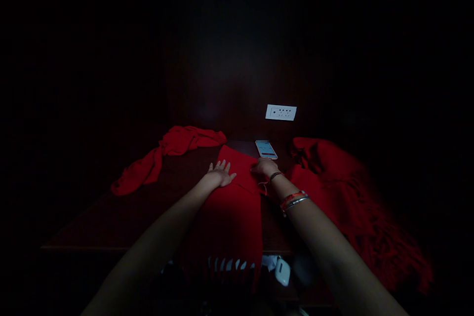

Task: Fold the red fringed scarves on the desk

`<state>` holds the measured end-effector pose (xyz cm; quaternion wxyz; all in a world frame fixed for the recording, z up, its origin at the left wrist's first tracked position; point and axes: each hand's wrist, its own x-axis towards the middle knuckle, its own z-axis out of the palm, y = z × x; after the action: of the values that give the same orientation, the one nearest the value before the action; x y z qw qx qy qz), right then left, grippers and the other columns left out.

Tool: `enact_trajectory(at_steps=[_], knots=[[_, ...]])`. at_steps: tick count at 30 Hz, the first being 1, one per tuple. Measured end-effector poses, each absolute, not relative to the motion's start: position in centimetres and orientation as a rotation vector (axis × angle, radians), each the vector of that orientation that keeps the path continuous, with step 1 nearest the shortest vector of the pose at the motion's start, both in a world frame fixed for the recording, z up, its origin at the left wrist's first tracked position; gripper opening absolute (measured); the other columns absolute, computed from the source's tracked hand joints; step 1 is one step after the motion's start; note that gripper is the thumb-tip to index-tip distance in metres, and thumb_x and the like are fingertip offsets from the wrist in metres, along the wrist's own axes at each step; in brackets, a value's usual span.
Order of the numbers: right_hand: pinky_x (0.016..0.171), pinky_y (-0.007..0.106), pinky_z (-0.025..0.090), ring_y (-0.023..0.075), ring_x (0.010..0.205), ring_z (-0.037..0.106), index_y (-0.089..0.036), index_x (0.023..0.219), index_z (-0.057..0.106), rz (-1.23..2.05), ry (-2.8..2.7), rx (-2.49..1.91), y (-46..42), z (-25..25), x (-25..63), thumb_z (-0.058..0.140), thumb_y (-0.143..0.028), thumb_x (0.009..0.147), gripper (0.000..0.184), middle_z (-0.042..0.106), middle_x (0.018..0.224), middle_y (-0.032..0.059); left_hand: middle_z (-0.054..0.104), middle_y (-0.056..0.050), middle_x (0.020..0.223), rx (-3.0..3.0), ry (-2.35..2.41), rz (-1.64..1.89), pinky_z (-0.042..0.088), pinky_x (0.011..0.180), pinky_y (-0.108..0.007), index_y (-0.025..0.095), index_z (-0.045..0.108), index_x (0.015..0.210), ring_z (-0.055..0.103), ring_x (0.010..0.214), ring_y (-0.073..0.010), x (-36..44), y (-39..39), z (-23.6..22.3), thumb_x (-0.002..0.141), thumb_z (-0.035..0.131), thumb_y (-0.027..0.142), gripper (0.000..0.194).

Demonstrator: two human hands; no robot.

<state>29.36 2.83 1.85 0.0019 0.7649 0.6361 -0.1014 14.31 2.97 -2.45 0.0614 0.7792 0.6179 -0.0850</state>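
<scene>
A red fringed scarf point(231, 212) lies lengthwise on a dark wooden table point(122, 217), its fringe hanging over the near edge. My left hand point(221, 174) rests flat on the scarf's far left part with fingers spread. My right hand point(264, 166) is closed on the scarf's far right edge, knuckles up. Bangles and a thread sit on my right wrist.
A second red scarf point(166, 155) lies crumpled at the table's back left. A larger red fringed shawl point(351, 197) is heaped at the right. A lit phone point(266, 149) lies just beyond my right hand. A white wall socket point(280, 112) is behind. The room is very dark.
</scene>
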Motion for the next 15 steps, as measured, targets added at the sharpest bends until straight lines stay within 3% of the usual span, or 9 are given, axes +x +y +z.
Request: enact_trajectory(at_steps=[8, 15], knots=[[0.066, 0.034, 0.045, 0.0278, 0.095, 0.051, -0.009, 0.106, 0.052, -0.360, 1.850, 2.593, 4.7, 1.8, 28.3, 0.067, -0.017, 0.055, 0.053, 0.054, 0.104, 0.0178, 0.002, -0.005, 0.136, 2.356, 1.898, -0.221, 0.003, 0.097, -0.044, 0.015, 0.008, 0.130, 0.002, 0.123, -0.0209, 14.4, 3.0, -2.7, 0.078, 0.013, 0.051, 0.064], [0.063, 0.029, 0.046, 0.0246, 0.089, 0.054, -0.013, 0.102, 0.055, -0.420, 1.859, 2.672, 5.7, 0.9, 28.4, 0.061, -0.011, 0.059, 0.043, 0.057, 0.100, 0.0145, 0.003, -0.005, 0.136, 2.346, 1.955, -0.222, 0.003, 0.097, -0.044, 0.015, 0.009, 0.130, 0.002, 0.123, -0.0208, 14.8, 2.8, -3.0, 0.077, 0.012, 0.050, 0.064]])
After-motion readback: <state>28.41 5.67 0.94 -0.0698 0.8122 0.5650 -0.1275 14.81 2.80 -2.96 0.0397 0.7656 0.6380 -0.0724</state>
